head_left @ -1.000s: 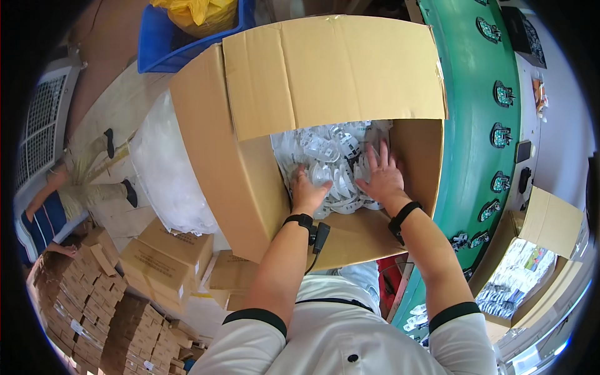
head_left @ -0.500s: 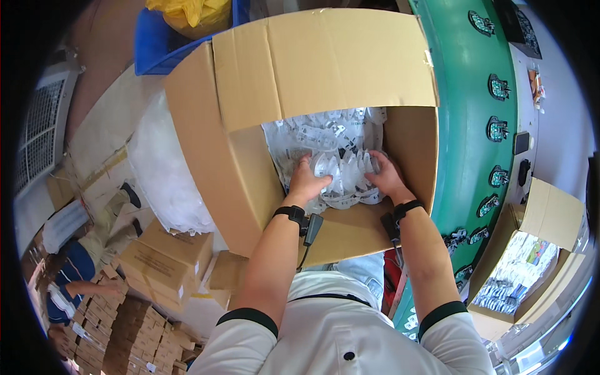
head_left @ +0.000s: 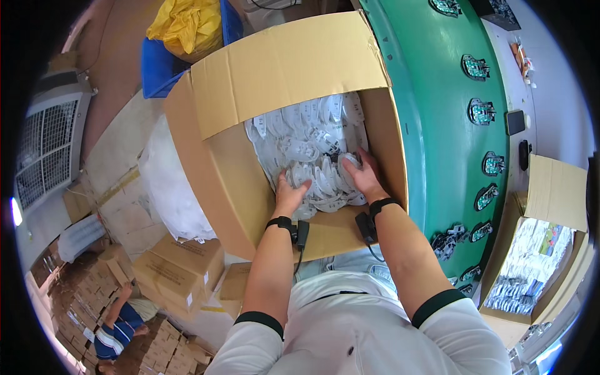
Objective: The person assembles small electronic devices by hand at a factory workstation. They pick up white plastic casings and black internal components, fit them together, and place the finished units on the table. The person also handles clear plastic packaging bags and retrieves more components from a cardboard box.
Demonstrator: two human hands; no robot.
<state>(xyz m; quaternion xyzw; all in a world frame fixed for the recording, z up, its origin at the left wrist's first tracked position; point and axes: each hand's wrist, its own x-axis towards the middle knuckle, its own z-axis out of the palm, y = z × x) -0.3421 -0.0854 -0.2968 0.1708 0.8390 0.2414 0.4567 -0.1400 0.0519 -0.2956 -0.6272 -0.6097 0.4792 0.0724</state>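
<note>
A tall cardboard box (head_left: 215, 165) stands open in front of me, holding several rows of whitish, translucent oval plastic pieces (head_left: 322, 178). Both my hands reach inside it. My left hand (head_left: 290, 195) curls round the left end of the nearest row, thumb on top and fingers at the outer side. At the row's right end, my right hand (head_left: 362, 175) grips the pieces, its thumb over them. The pieces stand on edge, packed against each other between my palms. Further rows (head_left: 306, 115) lie behind on a clear plastic sheet. The undersides of my fingers are hidden.
Along the right runs a green conveyor (head_left: 431, 125) carrying several black parts with green circuit boards (head_left: 481, 112). Another open carton (head_left: 528, 269) sits beyond it. Closed cartons (head_left: 178, 275) and a white plastic bag (head_left: 172, 181) are at left. A co-worker (head_left: 122, 325) bends among small boxes.
My view has shifted, so the box appears further left and more of its far rows shows. Both hands remain at the ends of the near row. The co-worker has moved lower in view.
</note>
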